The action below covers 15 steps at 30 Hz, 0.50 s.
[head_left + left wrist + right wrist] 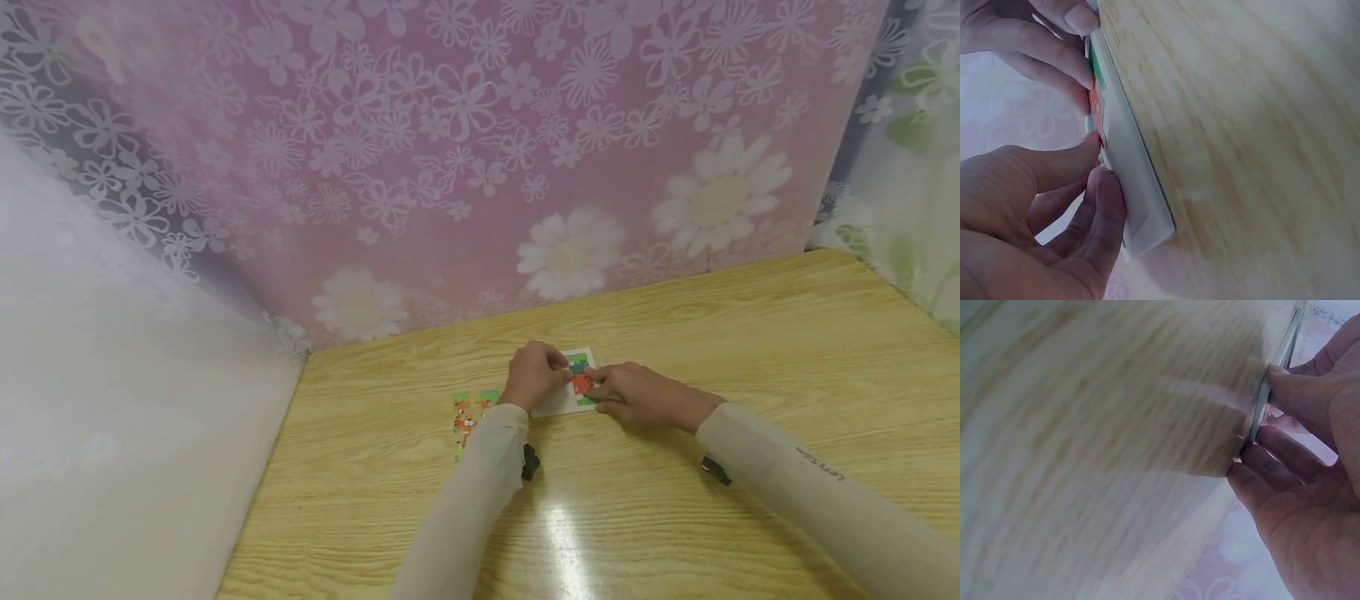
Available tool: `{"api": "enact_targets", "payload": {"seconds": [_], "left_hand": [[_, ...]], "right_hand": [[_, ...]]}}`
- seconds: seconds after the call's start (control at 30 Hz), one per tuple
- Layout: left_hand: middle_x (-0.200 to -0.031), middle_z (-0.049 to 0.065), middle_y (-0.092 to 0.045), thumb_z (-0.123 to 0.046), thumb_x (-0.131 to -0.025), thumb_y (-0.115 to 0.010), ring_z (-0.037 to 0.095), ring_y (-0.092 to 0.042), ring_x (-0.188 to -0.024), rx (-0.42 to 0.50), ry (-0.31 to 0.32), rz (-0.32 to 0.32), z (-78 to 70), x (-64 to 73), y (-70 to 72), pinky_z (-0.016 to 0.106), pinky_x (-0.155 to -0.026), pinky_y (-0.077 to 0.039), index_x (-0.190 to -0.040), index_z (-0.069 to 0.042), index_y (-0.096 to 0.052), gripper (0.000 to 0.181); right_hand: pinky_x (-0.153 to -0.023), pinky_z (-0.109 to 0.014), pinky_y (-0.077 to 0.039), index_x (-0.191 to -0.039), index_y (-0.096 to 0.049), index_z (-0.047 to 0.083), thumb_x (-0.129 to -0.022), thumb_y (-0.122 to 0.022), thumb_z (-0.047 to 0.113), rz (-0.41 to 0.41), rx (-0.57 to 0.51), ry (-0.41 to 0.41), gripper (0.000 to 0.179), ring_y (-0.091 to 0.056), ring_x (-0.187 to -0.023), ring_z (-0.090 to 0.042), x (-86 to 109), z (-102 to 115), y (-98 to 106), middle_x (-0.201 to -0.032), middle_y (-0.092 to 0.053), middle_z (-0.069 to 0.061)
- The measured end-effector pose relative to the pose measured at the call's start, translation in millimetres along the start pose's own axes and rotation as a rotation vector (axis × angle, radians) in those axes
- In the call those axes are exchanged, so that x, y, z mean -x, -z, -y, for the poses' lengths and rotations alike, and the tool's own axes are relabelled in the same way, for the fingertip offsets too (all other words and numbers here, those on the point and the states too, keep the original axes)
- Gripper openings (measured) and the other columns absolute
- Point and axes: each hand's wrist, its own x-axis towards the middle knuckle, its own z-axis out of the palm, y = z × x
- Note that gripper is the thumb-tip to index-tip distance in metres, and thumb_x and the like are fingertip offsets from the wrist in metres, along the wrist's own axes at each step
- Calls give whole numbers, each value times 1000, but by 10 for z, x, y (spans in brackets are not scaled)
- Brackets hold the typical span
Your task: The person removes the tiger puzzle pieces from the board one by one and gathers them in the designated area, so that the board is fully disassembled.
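Note:
A flat white puzzle board (553,406) lies on the table between both hands, its right part filled with green, blue and red picture pieces. At the inner edge of the red puzzle piece (1097,109), the left hand (534,377) pinches with its thumb and bent fingers, the fingertips low over the bare white part. From the other side the right hand (641,396) grips the board's right edge. Its thumb (1282,378) rests along the rim in the right wrist view, and in the left wrist view its fingers reach over the coloured pieces. The left hand hides part of the board.
More puzzle pieces (462,414) with an orange animal picture lie left of the board, partly covered by the left sleeve (480,483). The wood-grain table (360,500) meets a pink flowered curtain (450,167) behind and a white surface (135,375) at left.

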Motion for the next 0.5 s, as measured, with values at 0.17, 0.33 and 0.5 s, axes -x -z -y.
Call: {"api": "enact_targets", "payload": {"seconds": [0.17, 0.33, 0.5], "left_hand": [[-82, -4, -73, -13, -88, -81, 12, -65, -77, 0, 37, -14, -7, -26, -25, 34, -80, -56, -94, -12, -81, 6], [-77, -6, -72, -13, -86, -83, 11, -64, -75, 8, 79, -20, -23, -48, -39, 35, -82, -55, -89, -13, -81, 4], [-73, -6, -69, -11, -85, -84, 11, -62, -71, 19, 101, -17, -42, -51, -43, 35, -80, -55, -88, -12, -81, 4]], "right_hand": [[-94, -53, -52, -121, -69, -8, -96, -69, 4, -5, -4, -1, 28, -56, -123, -48, -10, -46, -37, -141, -46, -37], [-94, -54, -52, -122, -69, -8, -96, -68, 4, 0, -4, 1, 29, -60, -120, -46, -9, -57, -40, -141, -46, -37], [-97, -60, -48, -124, -68, -8, -96, -69, 5, 5, -6, -9, 30, -62, -117, -44, -3, -27, -19, -142, -45, -37]]}}
